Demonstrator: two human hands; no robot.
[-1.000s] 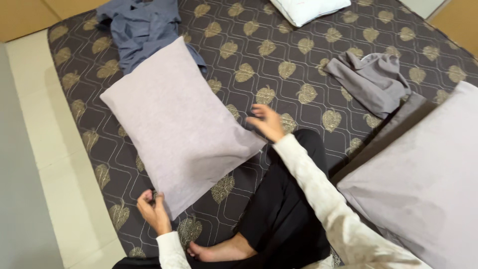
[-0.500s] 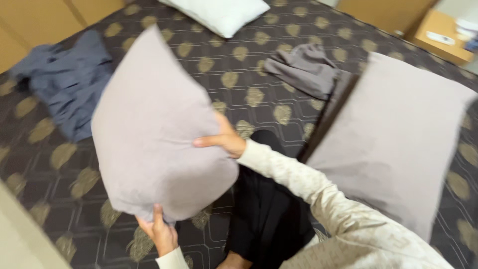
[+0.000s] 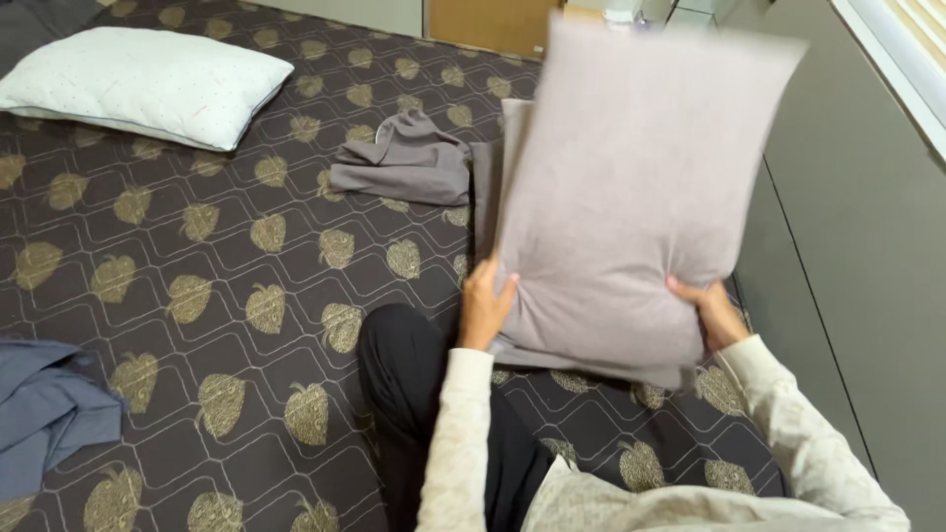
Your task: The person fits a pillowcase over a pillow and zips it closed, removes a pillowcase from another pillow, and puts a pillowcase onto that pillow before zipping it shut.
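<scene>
The lilac pillow (image 3: 621, 197) stands upright between left hand (image 3: 485, 307) and right hand (image 3: 708, 313), each grip closed on it.

A bedroom in a home is shown. A wide mattress (image 3: 197, 256), covered in dark fabric printed with gold leaf shapes, fills most of the view and is sat upon by the person. A mauve pillow (image 3: 631, 187) is held upright between the left hand (image 3: 483, 307) and the right hand (image 3: 711, 313). Well to the left of the grip, at the far edge of the mattress, a white pillow (image 3: 138, 84) is laid flat. Just left of the held pillow, a grey garment (image 3: 409, 163) is left crumpled. Low on the far left, blue cloth (image 3: 44, 414) is bunched. To the right of the grip, a plain grey wall (image 3: 857, 256) is seen under a window sill (image 3: 902, 69).
</scene>
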